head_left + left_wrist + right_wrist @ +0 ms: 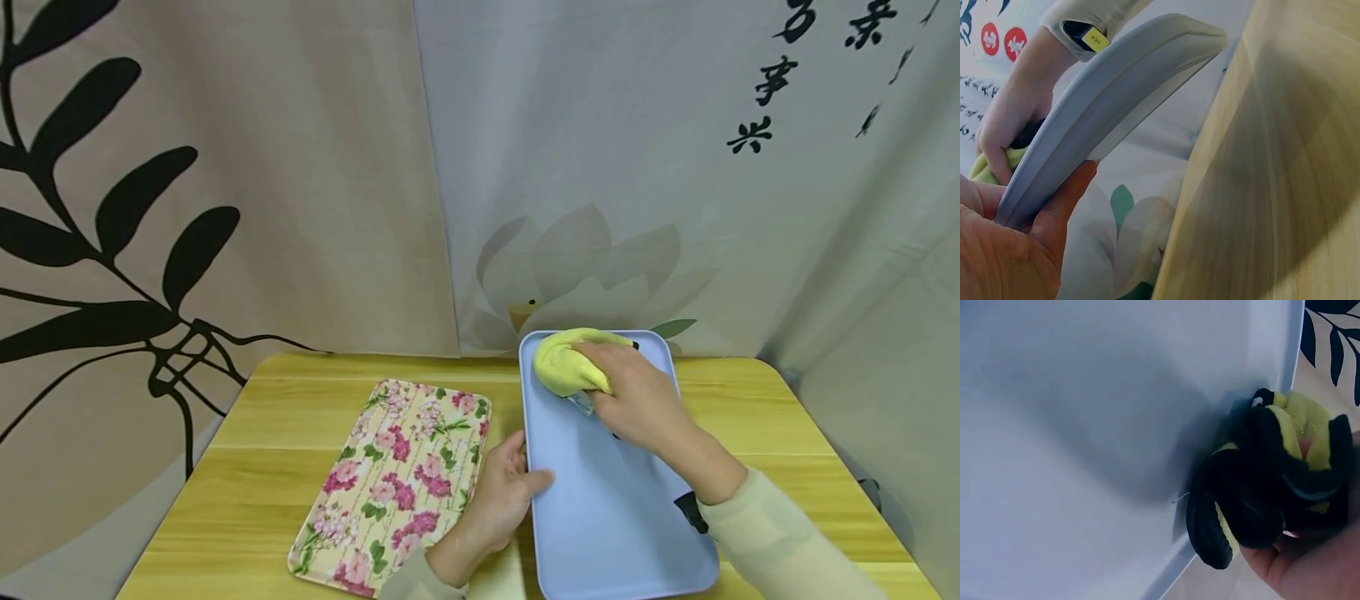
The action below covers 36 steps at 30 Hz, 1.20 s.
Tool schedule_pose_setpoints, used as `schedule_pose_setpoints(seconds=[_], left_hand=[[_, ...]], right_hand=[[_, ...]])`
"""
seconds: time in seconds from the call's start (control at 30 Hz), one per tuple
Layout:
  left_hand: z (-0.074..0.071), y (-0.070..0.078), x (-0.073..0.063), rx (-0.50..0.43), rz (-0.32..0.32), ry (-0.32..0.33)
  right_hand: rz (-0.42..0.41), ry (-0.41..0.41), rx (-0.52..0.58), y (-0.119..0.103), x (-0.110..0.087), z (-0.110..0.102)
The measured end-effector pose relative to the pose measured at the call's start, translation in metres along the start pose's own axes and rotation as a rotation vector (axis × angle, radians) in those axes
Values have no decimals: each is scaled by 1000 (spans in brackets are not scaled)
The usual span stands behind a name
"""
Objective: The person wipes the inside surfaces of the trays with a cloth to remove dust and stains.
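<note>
A light blue rectangular tray point(615, 517) is held tilted up off the wooden table. My left hand point(502, 492) grips its left edge, thumb on the inner face and fingers behind, as the left wrist view also shows at the rim point(1110, 94). In my right hand point(637, 400) is a bunched yellow cloth point(562, 367) with dark edging, set against the tray's inner face near the top left corner. The right wrist view shows the dark side of the cloth point(1241, 494) by the tray's rim; the fingers are partly hidden there.
On the table point(225, 500), left of the blue tray, lies a flower-patterned rectangular tray point(405, 483), partly behind my left forearm. Printed curtains point(315, 183) hang right behind the table's back edge. A dark band point(692, 512) shows at my right cuff.
</note>
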<state>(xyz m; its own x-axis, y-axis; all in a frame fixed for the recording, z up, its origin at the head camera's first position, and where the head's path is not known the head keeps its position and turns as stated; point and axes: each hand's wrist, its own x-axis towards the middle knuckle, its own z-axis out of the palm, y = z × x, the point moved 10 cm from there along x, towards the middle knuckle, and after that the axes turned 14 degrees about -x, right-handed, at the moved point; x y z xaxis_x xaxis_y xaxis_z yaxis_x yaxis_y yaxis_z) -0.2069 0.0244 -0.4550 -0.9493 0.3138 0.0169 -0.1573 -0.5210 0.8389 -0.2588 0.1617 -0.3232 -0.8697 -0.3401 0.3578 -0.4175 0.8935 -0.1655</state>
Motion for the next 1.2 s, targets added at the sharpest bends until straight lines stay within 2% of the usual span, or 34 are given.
schedule_pose_setpoints(seconds=[0.2,0.33,0.47,0.73,1.2], left_hand=[[-1,0,0,3,-4,-7],[-2,0,0,-2,-7,2],[-3,1,0,-12,-1,19],[-1,5,-1,-10,13,13],[-3,8,-1,-37,33,34]], right_hand=[[-97,13,-27,-19,0,3],[-126,9,-38,-23,-3,5],[-120,-13,-44,-21,-7,7],[-97,-33,-62,-9,-17,3],[1,-53,-58,29,-36,-2]])
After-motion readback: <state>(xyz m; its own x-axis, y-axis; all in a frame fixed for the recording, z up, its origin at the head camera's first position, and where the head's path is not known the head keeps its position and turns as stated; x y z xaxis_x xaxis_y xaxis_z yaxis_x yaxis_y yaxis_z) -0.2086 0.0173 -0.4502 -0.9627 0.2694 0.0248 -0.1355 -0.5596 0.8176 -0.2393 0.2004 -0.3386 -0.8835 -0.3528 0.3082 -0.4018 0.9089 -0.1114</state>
